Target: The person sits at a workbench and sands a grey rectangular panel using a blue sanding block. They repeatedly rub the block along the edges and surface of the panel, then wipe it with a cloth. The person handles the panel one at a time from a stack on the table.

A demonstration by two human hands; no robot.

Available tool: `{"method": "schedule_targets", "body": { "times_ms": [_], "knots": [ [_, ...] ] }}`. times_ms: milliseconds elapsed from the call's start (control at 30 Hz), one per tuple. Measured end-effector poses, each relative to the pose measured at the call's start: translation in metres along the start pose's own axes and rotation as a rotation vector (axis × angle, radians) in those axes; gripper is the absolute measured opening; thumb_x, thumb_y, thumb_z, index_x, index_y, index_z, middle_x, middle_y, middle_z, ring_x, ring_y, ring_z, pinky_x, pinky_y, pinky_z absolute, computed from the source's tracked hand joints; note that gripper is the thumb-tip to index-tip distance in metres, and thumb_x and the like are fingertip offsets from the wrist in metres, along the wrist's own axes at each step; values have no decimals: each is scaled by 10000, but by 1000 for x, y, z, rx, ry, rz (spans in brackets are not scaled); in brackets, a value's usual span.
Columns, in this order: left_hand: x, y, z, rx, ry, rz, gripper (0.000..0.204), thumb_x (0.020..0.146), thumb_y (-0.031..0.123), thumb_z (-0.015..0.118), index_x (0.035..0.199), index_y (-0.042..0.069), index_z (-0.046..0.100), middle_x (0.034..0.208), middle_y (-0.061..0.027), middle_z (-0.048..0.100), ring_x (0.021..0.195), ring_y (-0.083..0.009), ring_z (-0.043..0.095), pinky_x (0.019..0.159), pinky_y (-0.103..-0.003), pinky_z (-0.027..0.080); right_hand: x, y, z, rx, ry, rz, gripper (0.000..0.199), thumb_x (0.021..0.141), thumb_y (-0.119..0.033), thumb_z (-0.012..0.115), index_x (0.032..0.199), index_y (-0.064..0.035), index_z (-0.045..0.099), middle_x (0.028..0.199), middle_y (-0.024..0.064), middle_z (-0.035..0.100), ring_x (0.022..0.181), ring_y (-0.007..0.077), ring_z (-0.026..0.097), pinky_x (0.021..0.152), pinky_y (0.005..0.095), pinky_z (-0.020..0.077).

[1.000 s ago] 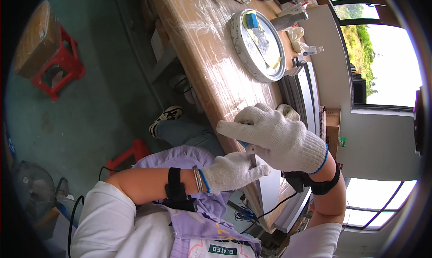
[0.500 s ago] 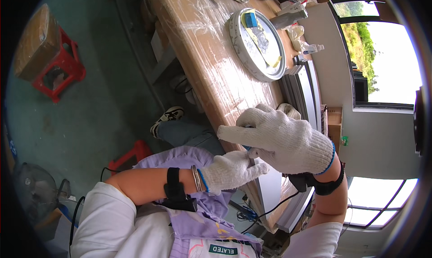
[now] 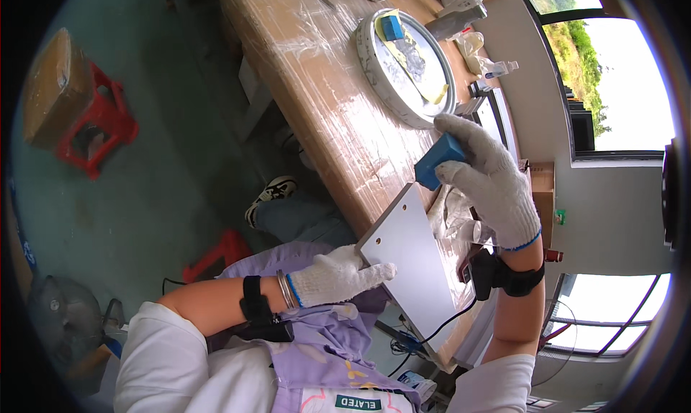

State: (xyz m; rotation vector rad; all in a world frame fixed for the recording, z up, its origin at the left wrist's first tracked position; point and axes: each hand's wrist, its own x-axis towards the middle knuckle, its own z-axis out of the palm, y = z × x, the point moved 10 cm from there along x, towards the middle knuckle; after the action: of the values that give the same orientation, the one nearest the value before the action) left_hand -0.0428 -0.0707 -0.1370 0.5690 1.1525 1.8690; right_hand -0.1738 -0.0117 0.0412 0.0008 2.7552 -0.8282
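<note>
My left hand [image 3: 335,277], in a white knit glove, grips the edge of a flat grey panel [image 3: 417,258] with two small holes near its upper end. The panel is tilted beside the table's edge, with its lower end toward the right. In my right hand [image 3: 497,186], gloved the same way, a blue block [image 3: 436,162] is pinched between thumb and fingers. It sits just above the panel's top corner; whether the two touch, I cannot tell.
A film-covered wooden table [image 3: 309,89] runs away from me. On it stands a round white lid [image 3: 374,74] bearing a yellow sheet and another blue block [image 3: 392,28]. Grey bottles [image 3: 457,23] stand behind it. A red stool [image 3: 101,125] with a carton is far left.
My right hand has lifted up and away from my left, and the blue block now shows plainly in it. My left hand has shifted slightly left, and more of the grey panel is visible.
</note>
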Motion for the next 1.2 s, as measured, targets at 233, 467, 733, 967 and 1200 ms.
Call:
{"method": "schedule_targets", "body": {
  "times_ms": [233,467,733,967,1200],
  "knots": [
    [1,-77,0,-487,16,-295,424,977,276,639,1266,-14,532,1165,-111,616,1069,-196,629,885,-360,566,1,116,8,346,77,264,405,941,-162,625,1297,21,564,1018,63,630,865,109,623,776,259,542],
    [4,-108,10,-721,71,-438,260,962,82,605,1211,43,541,1154,-73,585,1072,-208,611,927,-421,559,20,131,38,280,14,227,453,934,-194,603,1333,13,544,1014,84,627,854,129,623,784,271,526],
    [7,-111,12,-867,40,-422,273,963,66,617,1226,69,545,1175,-65,587,1081,-199,604,930,-410,552,32,135,61,76,-128,204,455,900,-245,625,1319,-78,570,1067,155,680,984,286,681,919,367,502],
    [6,-125,14,-829,0,-440,289,958,75,632,1236,66,552,1180,-77,610,1047,-197,625,909,-365,558,35,124,60,-11,-130,188,456,898,-254,632,1320,-91,571,1052,166,685,1017,277,677,918,365,503],
    [8,-118,15,-819,-3,-410,300,955,81,640,1243,46,564,1187,-101,621,1052,-198,629,911,-362,558,32,113,53,19,-128,120,453,896,-247,637,1309,-73,577,1064,168,682,1031,275,674,917,367,506]
  ]
}}
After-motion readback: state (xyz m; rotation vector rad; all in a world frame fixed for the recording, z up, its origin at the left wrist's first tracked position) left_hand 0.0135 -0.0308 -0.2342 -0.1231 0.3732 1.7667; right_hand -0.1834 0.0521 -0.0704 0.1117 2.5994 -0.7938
